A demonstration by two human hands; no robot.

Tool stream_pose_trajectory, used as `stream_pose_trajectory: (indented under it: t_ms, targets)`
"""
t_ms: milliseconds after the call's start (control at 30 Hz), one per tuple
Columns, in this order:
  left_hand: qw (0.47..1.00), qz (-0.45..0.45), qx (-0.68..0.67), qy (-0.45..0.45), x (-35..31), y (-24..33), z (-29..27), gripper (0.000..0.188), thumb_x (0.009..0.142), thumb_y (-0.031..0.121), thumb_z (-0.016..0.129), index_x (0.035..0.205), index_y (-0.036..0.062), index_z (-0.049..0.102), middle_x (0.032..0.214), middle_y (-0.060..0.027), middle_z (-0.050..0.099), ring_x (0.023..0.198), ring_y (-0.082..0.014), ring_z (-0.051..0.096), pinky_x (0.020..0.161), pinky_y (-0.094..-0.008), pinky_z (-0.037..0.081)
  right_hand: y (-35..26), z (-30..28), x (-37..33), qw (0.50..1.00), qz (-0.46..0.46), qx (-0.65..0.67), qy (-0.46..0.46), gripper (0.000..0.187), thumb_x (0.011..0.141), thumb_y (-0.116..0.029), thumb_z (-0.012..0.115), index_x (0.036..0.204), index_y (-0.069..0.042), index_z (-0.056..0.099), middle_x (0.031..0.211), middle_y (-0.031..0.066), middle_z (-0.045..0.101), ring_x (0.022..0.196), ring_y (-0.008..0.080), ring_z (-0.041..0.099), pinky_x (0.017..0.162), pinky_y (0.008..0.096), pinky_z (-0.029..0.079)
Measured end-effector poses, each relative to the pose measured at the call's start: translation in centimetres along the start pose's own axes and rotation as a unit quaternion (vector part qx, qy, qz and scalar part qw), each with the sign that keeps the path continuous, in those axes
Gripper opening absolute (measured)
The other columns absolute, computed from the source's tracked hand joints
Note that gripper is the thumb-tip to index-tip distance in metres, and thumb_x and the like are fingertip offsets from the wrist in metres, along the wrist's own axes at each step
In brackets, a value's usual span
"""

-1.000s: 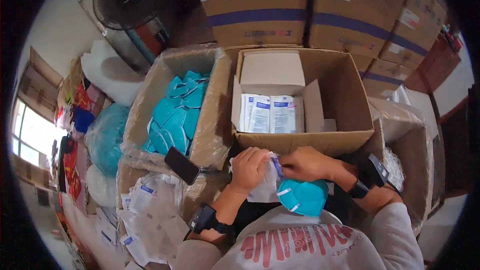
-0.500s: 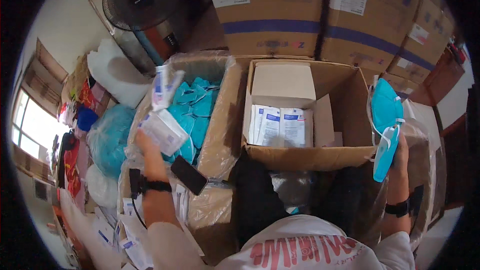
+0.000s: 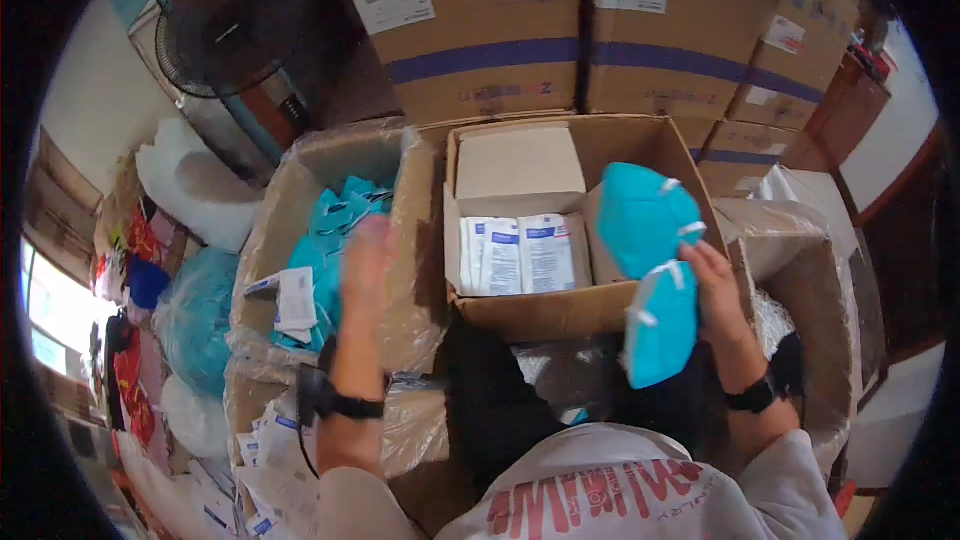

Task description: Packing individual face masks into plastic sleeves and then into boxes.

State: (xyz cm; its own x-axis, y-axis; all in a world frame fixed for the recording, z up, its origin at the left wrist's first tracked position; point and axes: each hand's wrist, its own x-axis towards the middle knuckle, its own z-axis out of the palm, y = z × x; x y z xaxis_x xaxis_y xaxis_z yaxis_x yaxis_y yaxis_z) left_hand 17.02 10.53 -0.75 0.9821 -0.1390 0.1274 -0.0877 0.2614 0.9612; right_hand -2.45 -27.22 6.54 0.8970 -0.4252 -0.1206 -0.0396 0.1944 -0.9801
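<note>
My right hand (image 3: 712,280) grips two teal face masks (image 3: 662,330) with white ear loops, one above the other, over the right side of the open carton (image 3: 560,317). My left hand (image 3: 368,250) is smeared by motion above the left carton, close to its inner wall; its fingers cannot be made out. Beneath and beside it lies a heap of loose teal masks (image 3: 335,215). White packets (image 3: 296,298) rest on that heap. In the middle carton a white inner box (image 3: 520,165) stands with its flap up, holding a row of upright white-and-blue packets (image 3: 548,255).
Large brown cartons (image 3: 480,30) are stacked at the back. A black fan (image 3: 225,30) stands far left. Teal-filled plastic bags (image 3: 200,305) lie left of the plastic-lined carton (image 3: 415,240). More packets (image 3: 275,440) fill a near-left box. Another open carton (image 3: 800,290) stands right.
My left hand has let go of the white packets, which now lie on the masks, and has moved right. My right hand has brought the two masks inward over the middle carton. The view has shifted.
</note>
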Motion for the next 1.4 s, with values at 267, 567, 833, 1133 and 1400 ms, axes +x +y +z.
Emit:
stream_pose_trajectory:
  t_ms: [267,567,833,1133,1400]
  targets:
    - [0.936,-0.179,-0.221,-0.208,-7.4,1.9,18.0,0.048,0.086,0.033,0.055,0.123,0.0050,0.042,0.116,-0.0049,0.050,0.106,-0.0145,0.046,0.092,-0.0297,0.035,0.6,2.4,-1.2,0.978,-0.021,-0.079,-0.191,0.023,0.090,-0.023,0.050,0.099,-0.003,0.056,0.084,-0.0018,0.055,0.076,0.0049,0.050,0.067,0.0204,0.042]
    - [0.996,-0.071,-0.036,0.038,-9.6,1.3,18.8,0.033,0.092,0.026,0.045,0.109,-0.0026,0.051,0.101,-0.0070,0.056,0.090,-0.0129,0.051,0.082,-0.0285,0.041,4.1,-4.6,0.9,0.958,0.188,0.200,0.084,0.050,0.088,-0.050,0.037,0.109,-0.007,0.052,0.100,0.0092,0.058,0.089,0.0203,0.058,0.080,0.0368,0.048]
    - [0.971,-0.169,-0.170,-0.011,-16.9,-1.3,23.7,0.051,0.093,0.036,0.037,0.131,0.0043,0.025,0.127,-0.0125,0.038,0.115,-0.0256,0.042,0.096,-0.0413,0.034,7.0,-1.1,0.9,0.955,0.092,0.271,0.078,0.037,0.093,-0.039,0.036,0.104,-0.007,0.051,0.098,0.0075,0.055,0.089,0.0180,0.053,0.079,0.0348,0.045]
    - [0.974,-0.103,-0.199,0.040,-16.7,-1.4,24.5,0.049,0.093,0.037,0.034,0.131,0.0057,0.026,0.128,-0.0115,0.038,0.116,-0.0253,0.041,0.097,-0.0416,0.033,7.5,2.3,-2.2,0.995,-0.045,0.031,0.083,0.026,0.092,-0.026,0.044,0.095,-0.002,0.053,0.089,0.0040,0.053,0.086,0.0118,0.047,0.077,0.0280,0.039]
    - [0.985,-0.072,-0.151,0.037,-13.8,-0.9,21.0,0.046,0.094,0.038,0.033,0.119,0.0002,0.041,0.113,-0.0096,0.049,0.102,-0.0186,0.049,0.088,-0.0316,0.039,6.6,-1.9,-3.5,0.997,-0.030,-0.050,0.041,0.024,0.089,-0.026,0.050,0.091,-0.003,0.056,0.080,0.0033,0.055,0.074,0.0115,0.052,0.066,0.0262,0.042]
